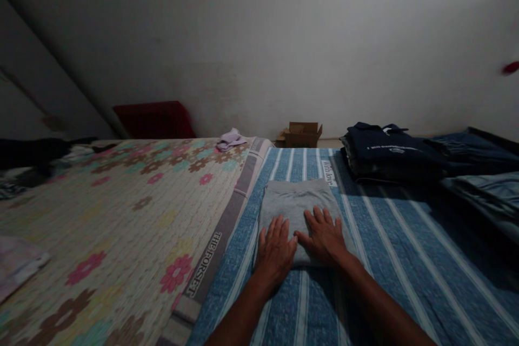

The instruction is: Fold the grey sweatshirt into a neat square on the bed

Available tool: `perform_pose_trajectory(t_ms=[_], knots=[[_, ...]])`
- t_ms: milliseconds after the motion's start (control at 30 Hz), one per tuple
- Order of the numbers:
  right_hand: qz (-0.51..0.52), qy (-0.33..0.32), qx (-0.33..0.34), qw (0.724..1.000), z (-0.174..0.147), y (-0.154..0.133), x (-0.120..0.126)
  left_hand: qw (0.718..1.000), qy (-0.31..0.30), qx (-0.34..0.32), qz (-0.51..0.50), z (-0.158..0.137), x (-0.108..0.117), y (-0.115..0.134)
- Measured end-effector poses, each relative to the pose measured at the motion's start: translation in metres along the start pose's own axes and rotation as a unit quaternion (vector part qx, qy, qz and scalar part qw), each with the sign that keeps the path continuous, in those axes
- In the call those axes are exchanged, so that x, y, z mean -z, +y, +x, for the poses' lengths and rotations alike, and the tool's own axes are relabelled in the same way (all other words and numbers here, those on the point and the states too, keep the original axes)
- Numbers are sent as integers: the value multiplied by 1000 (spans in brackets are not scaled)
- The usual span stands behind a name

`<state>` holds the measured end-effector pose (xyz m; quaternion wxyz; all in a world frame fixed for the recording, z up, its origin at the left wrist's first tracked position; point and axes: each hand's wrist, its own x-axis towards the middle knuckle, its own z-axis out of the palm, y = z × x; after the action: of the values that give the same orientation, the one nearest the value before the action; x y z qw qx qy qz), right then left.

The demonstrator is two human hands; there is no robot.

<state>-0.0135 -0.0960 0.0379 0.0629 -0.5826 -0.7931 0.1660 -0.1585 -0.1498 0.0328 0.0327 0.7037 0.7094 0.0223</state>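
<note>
A folded grey garment (298,197), its ribbed waistband at the far edge, lies flat on the blue striped sheet (377,259). My left hand (275,248) rests palm down on its near left part, fingers stretched forward. On the right half, my right hand (322,232) also lies flat, with its fingers spread and its thumb pointing at the left hand. Neither hand grips the cloth. Parts of the garment are hidden beneath both palms.
A stack of folded dark clothes (389,151) stands at the back right, with folded jeans (494,189) nearer. Left is a flowered mat (133,238) holding a small lilac cloth (231,139). Behind are a cardboard box (303,135) and a red object (154,119) by the wall.
</note>
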Motion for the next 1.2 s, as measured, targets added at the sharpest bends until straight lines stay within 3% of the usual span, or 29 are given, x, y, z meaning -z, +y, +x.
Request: perform_pose_trajectory(t_ms=[1200], knots=[[-2, 4, -7, 1000, 0, 1, -2, 1000, -5, -2, -5, 0, 1, 0]])
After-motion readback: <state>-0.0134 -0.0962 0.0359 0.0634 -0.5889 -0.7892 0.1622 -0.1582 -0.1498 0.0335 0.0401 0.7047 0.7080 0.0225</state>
